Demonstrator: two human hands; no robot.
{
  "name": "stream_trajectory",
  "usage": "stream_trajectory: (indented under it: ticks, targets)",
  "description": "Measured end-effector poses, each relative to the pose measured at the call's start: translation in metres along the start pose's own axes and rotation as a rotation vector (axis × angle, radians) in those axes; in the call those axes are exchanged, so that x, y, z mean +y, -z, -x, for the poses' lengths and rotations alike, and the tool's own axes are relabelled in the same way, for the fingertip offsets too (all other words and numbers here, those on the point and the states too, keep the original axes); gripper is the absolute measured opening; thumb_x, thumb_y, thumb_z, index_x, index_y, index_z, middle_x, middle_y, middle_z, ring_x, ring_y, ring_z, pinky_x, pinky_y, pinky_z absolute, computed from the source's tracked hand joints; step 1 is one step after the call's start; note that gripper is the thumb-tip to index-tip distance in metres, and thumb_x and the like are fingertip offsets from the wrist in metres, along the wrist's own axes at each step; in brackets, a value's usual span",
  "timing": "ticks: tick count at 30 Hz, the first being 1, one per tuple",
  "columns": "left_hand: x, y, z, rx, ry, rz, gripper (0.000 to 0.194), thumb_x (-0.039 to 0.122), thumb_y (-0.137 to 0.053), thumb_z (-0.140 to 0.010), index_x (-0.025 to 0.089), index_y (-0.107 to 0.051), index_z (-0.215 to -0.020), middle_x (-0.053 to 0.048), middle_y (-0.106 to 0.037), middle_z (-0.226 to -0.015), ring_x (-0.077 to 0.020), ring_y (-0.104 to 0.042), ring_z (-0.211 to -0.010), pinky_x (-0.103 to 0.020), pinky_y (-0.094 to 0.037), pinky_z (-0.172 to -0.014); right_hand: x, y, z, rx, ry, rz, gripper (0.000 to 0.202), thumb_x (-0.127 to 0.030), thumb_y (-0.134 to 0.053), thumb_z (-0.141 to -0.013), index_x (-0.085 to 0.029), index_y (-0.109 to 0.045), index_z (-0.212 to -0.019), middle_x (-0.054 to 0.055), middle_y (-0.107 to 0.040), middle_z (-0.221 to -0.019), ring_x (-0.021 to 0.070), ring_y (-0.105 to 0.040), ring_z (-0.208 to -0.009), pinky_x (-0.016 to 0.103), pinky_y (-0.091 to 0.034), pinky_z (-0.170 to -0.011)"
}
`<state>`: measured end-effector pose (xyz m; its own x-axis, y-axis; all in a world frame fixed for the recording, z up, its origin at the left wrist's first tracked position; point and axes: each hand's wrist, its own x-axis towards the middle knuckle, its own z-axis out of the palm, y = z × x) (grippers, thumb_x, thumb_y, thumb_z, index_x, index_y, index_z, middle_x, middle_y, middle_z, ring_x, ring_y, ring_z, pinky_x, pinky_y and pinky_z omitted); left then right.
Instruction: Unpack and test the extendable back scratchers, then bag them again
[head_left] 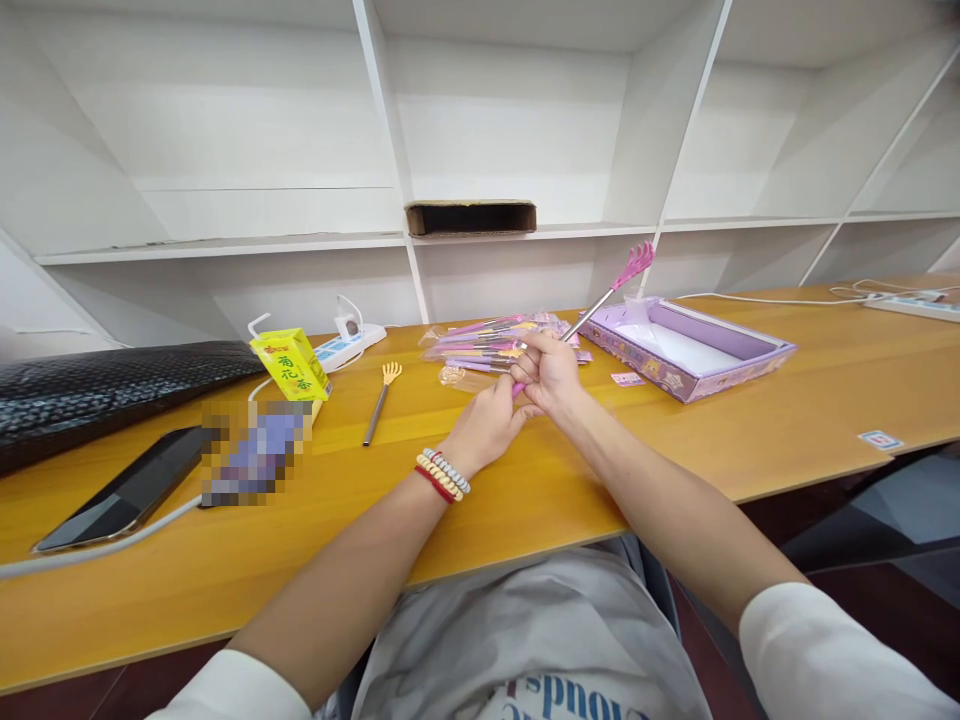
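Both of my hands are closed on a back scratcher (598,304) with a pink claw head and a silver rod, tilted up to the right. My left hand (486,422), with beaded bands at the wrist, grips its pink handle end. Just above, my right hand (551,374) wraps round the rod. Behind my hands lies a pile of wrapped back scratchers (480,343) with pink, purple and yellow parts. A second back scratcher (382,402), yellow-clawed with a dark handle, rests on the table to the left of my hands.
An open purple box (679,385) stands at the right, a small pink card (628,379) beside it. Leftward are a yellow drink carton (292,364), a power strip (349,347), a phone (127,490) and a white cable (97,555). A cardboard box (471,218) sits on the shelf.
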<state>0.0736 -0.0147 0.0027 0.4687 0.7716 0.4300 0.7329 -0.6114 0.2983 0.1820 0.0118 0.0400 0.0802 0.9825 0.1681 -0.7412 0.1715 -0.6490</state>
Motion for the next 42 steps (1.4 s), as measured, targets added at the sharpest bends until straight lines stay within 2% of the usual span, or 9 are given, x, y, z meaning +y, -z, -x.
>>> stream_trajectory:
  ticks: [4, 12, 17, 21, 27, 33, 42]
  targets:
    - [0.005, -0.002, 0.001, -0.042, 0.145, -0.139, 0.044, 0.051, -0.037, -0.087, 0.013, -0.043, -0.108, -0.015, -0.065, -0.087, -0.0295, -0.064, -0.079, -0.035, -0.045, -0.063, 0.001, -0.005, 0.002, 0.038, 0.004, 0.024, 0.054, -0.011, -0.065, -0.057, -0.021, -0.011, -0.060, -0.014, -0.016, -0.033, 0.0020, -0.011, -0.027, 0.019, -0.009, -0.030]
    - [0.013, -0.002, 0.000, -0.026, 0.237, -0.266, 0.051, 0.059, -0.031, -0.086, 0.014, -0.049, -0.103, -0.016, -0.064, -0.084, -0.0296, -0.064, -0.080, -0.036, -0.045, -0.064, -0.004, -0.009, 0.003, 0.054, 0.023, 0.031, 0.054, -0.010, -0.065, -0.057, -0.021, -0.012, -0.060, -0.014, -0.015, -0.035, 0.0013, -0.011, -0.027, 0.019, -0.009, -0.030]
    - [0.010, -0.002, 0.001, -0.027, 0.230, -0.316, 0.057, 0.064, -0.028, -0.083, 0.015, -0.053, -0.099, -0.015, -0.064, -0.082, -0.0305, -0.063, -0.081, -0.038, -0.045, -0.067, -0.004, -0.005, 0.000, 0.057, 0.015, 0.020, 0.053, -0.012, -0.064, -0.059, -0.020, -0.012, -0.059, -0.014, -0.015, -0.034, 0.0017, -0.011, -0.028, 0.019, -0.010, -0.030]
    - [0.004, -0.002, 0.003, -0.045, 0.184, -0.234, 0.051, 0.062, -0.034, -0.083, 0.016, -0.051, -0.099, -0.012, -0.064, -0.084, -0.0281, -0.063, -0.080, -0.036, -0.045, -0.067, 0.001, 0.002, -0.003, 0.036, 0.019, 0.022, 0.054, -0.013, -0.065, -0.058, -0.020, -0.011, -0.059, -0.014, -0.017, -0.033, 0.0018, -0.011, -0.028, 0.019, -0.009, -0.031]
    - [0.000, -0.007, 0.003, 0.106, -0.010, 0.016, 0.034, 0.043, -0.049, -0.085, 0.015, -0.044, -0.105, -0.011, -0.060, -0.100, -0.0229, -0.059, -0.091, -0.031, -0.045, -0.075, 0.001, 0.006, -0.005, 0.004, 0.004, 0.001, 0.055, -0.015, -0.065, -0.059, -0.020, -0.011, -0.059, -0.014, -0.017, -0.032, 0.0021, -0.012, -0.027, 0.020, -0.009, -0.031]
    - [0.001, -0.008, 0.004, -0.017, 0.106, -0.118, 0.038, 0.048, -0.041, -0.087, 0.015, -0.039, -0.106, -0.012, -0.063, -0.084, -0.0280, -0.063, -0.074, -0.032, -0.043, -0.058, 0.003, 0.002, -0.001, 0.010, -0.039, 0.000, 0.050, -0.014, -0.064, -0.059, -0.020, -0.014, -0.057, -0.013, -0.018, -0.032, 0.0029, -0.013, -0.027, 0.020, -0.009, -0.031]
    - [0.006, -0.003, 0.001, -0.028, 0.162, -0.255, 0.041, 0.050, -0.043, -0.085, 0.015, -0.041, -0.108, -0.013, -0.065, -0.083, -0.0286, -0.064, -0.076, -0.032, -0.042, -0.061, -0.001, -0.005, 0.004, -0.009, 0.003, -0.006, 0.051, -0.012, -0.062, -0.060, -0.020, -0.012, -0.058, -0.013, -0.017, -0.034, 0.0019, -0.012, -0.027, 0.020, -0.009, -0.030]
